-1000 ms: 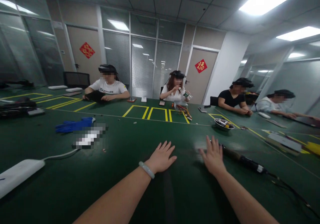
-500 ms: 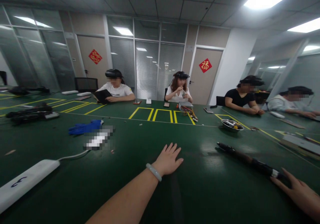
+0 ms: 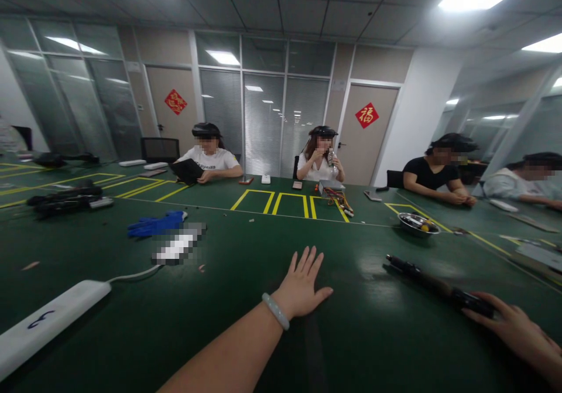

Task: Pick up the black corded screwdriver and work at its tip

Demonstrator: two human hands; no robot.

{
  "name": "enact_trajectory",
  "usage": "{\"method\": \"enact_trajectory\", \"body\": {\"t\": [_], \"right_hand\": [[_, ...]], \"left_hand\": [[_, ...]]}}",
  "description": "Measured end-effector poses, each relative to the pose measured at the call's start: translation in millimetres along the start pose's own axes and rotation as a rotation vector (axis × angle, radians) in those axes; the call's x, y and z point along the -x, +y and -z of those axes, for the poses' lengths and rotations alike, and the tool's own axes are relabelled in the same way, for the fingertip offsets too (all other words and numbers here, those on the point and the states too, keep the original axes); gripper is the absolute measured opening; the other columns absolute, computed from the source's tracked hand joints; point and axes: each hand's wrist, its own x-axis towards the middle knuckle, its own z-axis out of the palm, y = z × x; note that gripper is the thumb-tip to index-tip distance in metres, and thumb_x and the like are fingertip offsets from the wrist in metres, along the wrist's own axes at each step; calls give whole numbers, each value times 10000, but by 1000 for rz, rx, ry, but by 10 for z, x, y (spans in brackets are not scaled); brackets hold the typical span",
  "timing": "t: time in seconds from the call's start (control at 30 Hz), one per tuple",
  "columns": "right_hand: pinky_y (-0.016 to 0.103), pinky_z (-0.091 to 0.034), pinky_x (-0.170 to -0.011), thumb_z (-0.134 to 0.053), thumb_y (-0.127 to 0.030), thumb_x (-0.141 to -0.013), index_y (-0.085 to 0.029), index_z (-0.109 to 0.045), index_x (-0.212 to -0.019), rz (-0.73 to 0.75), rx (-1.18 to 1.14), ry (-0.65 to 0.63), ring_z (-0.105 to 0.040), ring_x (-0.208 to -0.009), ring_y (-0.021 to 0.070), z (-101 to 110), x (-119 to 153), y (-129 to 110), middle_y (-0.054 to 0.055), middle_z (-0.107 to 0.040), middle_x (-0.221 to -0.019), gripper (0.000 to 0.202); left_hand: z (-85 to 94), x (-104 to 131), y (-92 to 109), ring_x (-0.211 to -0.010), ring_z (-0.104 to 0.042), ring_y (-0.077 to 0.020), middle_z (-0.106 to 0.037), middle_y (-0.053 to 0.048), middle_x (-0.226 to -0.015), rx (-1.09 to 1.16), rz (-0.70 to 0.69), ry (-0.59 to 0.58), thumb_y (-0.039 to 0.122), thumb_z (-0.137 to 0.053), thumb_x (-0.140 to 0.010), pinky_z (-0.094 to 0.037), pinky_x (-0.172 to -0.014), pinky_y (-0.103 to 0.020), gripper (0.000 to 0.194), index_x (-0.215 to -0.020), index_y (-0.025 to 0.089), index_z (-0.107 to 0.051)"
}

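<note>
My left hand (image 3: 302,284) lies palm down on the green table, fingers spread, with a pale bangle (image 3: 276,311) round the wrist. Nothing is in it. At the lower right, my right hand (image 3: 511,325) closes over the near end of a long black rod-shaped tool (image 3: 432,283). The tool's narrow tip points away, up and to the left; its exact kind is not clear. My right fingers partly hide its rear end.
A white power strip (image 3: 57,323) runs along the left, near a blue glove (image 3: 157,224). A metal bowl (image 3: 417,232) with small items stands at the right. Coloured cables (image 3: 338,197) and yellow tape outlines lie farther back. Several people sit across the table.
My right hand has come farther forward over the tool's rear, covering the white band seen before. My left hand stays flat. The whole view has shifted slightly.
</note>
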Motion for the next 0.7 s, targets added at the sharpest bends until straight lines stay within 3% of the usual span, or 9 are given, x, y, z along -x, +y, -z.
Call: {"method": "enact_trajectory", "body": {"t": [0.07, 0.13, 0.33, 0.43, 0.57, 0.7], "right_hand": [[504, -356, -759, -505, -712, -647, -310, -634, -1172, -21, -94, -98, -634, -813, 355, -2, 64, -293, 227, -605, -970, 674], [494, -368, -798, -535, -658, -663, -318, -613, -1202, 9, -150, -211, -615, -908, 361, -2, 160, -750, 189, -598, -1031, 643], [476, -362, -866, -557, -569, -754, -369, -580, -1217, 195, -43, -286, -540, -1070, 323, -122, 656, -2577, 65, -567, -1118, 505], [473, -346, -872, -585, -511, -779, -376, -575, -1201, 230, -59, -296, -524, -1071, 306, -218, 941, -3324, 53, -557, -1132, 443], [439, -345, -868, -548, -325, -821, -290, -539, -1231, 317, -77, -332, -512, -1077, 290, -340, 1168, -3873, 93, -543, -1165, 411], [455, -331, -943, -502, -247, -808, -239, -402, -1349, 436, -135, -362, -466, -1168, 288, -353, 1206, -3934, 113, -498, -1261, 550]], "left_hand": [[8, -4, 18, -1459, 75, -311, 77, -63, -1597, -10, -12, 19, 707, -264, -911, -35, -1163, -584, 838, -1537, 231, 23], [38, -14, 53, -1460, 61, -311, 62, -65, -1600, -14, -45, 28, 691, -298, -914, -46, -1162, -584, 835, -1537, 235, 21], [206, -41, 218, -1472, -3, -236, -22, -23, -1608, -30, -210, 109, 561, -387, -955, -82, -1194, -464, 731, -1534, 264, -54], [263, -38, 254, -1471, -64, -216, -123, -19, -1601, -57, -245, 145, 489, -427, -964, -112, -1195, -429, 661, -1522, 275, -145], [265, -34, 226, -1443, -209, -187, -247, -27, -1571, -24, -226, 161, 480, -376, -989, -156, -1187, -401, 591, -1510, 269, -197], [228, -43, 181, -1396, -321, -191, -285, -43, -1556, -11, -158, 138, 480, -339, -999, -217, -1161, -391, 583, -1517, 264, -181]]}}
